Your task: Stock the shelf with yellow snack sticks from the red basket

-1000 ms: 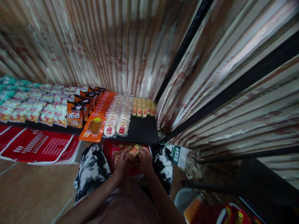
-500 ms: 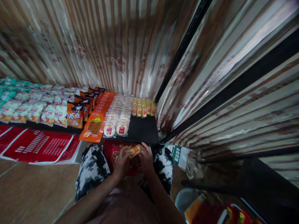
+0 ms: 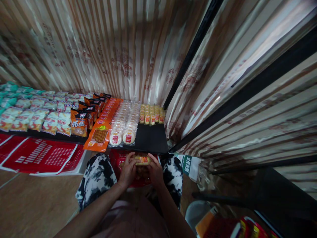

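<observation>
My left hand (image 3: 127, 170) and my right hand (image 3: 155, 170) hold a small yellow snack packet (image 3: 141, 160) between them, flat and level, over a red basket (image 3: 118, 161) that sits between my knees. Both hands grip its ends just below the front edge of a black shelf (image 3: 151, 138). On the shelf's far right stand rows of matching yellow snack packets (image 3: 151, 114). Left of them lie clear packs of round cakes (image 3: 125, 123) and orange flat packs (image 3: 103, 127).
More snack bags (image 3: 79, 120) fill the shelf to the left. Red baskets (image 3: 39, 155) lie on the floor at left. A striped wall rises behind, with black shelf rails (image 3: 193, 49) on the right. A white bucket (image 3: 195, 211) and red packs (image 3: 245, 228) sit at lower right.
Both hands have turned the yellow packet from a tilted pose to level and lifted it slightly toward the shelf edge. The shelf goods have not moved.
</observation>
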A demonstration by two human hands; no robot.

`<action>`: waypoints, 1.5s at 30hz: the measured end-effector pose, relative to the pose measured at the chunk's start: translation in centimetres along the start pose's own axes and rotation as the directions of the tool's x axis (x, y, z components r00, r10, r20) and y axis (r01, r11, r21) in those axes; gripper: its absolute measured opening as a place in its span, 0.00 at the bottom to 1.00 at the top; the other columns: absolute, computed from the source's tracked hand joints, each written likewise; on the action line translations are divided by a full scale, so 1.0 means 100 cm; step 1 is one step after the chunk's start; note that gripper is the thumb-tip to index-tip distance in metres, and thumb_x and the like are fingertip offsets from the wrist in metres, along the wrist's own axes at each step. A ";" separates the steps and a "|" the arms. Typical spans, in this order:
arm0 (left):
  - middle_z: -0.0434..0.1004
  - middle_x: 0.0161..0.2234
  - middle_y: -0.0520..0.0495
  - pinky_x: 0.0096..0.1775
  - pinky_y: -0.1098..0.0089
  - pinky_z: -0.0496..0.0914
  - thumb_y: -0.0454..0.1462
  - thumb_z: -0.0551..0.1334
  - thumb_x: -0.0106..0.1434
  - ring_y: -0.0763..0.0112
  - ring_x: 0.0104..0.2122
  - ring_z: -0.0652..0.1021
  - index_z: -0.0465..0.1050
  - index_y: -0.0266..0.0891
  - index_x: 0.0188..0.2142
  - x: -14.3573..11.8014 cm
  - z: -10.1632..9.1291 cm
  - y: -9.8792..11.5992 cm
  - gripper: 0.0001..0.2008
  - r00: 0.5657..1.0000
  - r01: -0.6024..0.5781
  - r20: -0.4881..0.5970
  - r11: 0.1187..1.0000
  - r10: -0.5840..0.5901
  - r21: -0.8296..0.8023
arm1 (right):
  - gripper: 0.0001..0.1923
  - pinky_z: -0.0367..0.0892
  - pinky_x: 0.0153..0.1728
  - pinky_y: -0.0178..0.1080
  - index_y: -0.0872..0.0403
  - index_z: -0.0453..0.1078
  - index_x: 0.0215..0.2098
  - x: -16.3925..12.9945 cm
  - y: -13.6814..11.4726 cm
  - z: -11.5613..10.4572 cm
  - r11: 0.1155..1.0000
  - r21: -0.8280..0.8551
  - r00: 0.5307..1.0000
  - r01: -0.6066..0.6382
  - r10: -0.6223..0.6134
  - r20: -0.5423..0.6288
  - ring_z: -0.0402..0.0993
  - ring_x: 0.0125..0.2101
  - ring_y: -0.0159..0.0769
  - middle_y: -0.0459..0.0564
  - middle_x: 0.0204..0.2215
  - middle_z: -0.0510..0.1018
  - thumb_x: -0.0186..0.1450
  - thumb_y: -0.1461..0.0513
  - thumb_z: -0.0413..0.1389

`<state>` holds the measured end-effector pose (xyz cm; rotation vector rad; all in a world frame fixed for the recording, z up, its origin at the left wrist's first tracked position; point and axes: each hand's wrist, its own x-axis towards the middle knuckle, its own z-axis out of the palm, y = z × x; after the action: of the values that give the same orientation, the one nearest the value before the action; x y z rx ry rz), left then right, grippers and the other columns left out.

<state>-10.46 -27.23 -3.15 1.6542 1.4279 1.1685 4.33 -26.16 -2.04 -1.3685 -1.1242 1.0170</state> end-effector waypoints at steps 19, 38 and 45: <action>0.65 0.47 0.43 0.45 0.63 0.69 0.27 0.52 0.51 0.68 0.42 0.72 0.64 0.38 0.47 0.022 0.004 0.020 0.22 0.989 0.093 -0.100 0.982 -0.110 -0.165 | 0.17 0.68 0.41 0.40 0.53 0.67 0.37 -0.002 0.025 0.006 0.918 0.292 0.963 -0.268 0.268 0.040 0.72 0.42 0.41 0.49 0.42 0.76 0.48 0.63 0.54; 0.72 0.38 0.45 0.42 0.68 0.69 0.31 0.55 0.54 0.72 0.36 0.74 0.67 0.36 0.40 0.049 0.032 0.026 0.13 0.964 0.239 -0.070 0.951 -0.257 -0.195 | 0.14 0.68 0.38 0.39 0.54 0.66 0.37 0.005 0.011 0.003 0.999 -0.046 0.997 -0.012 0.009 -0.077 0.74 0.36 0.38 0.50 0.35 0.76 0.54 0.56 0.55; 0.72 0.36 0.46 0.38 0.70 0.69 0.31 0.55 0.54 0.72 0.34 0.74 0.68 0.36 0.40 0.063 0.037 0.028 0.13 0.967 0.209 -0.094 0.951 -0.235 -0.230 | 0.13 0.66 0.39 0.39 0.53 0.68 0.38 0.016 0.003 0.001 0.872 -0.472 0.966 0.132 -0.220 -0.136 0.71 0.35 0.38 0.49 0.33 0.76 0.56 0.57 0.54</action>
<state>-5.86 -21.33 -0.74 1.2558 1.4592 1.2613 4.57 -24.57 -2.32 -1.6562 -1.3741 0.4872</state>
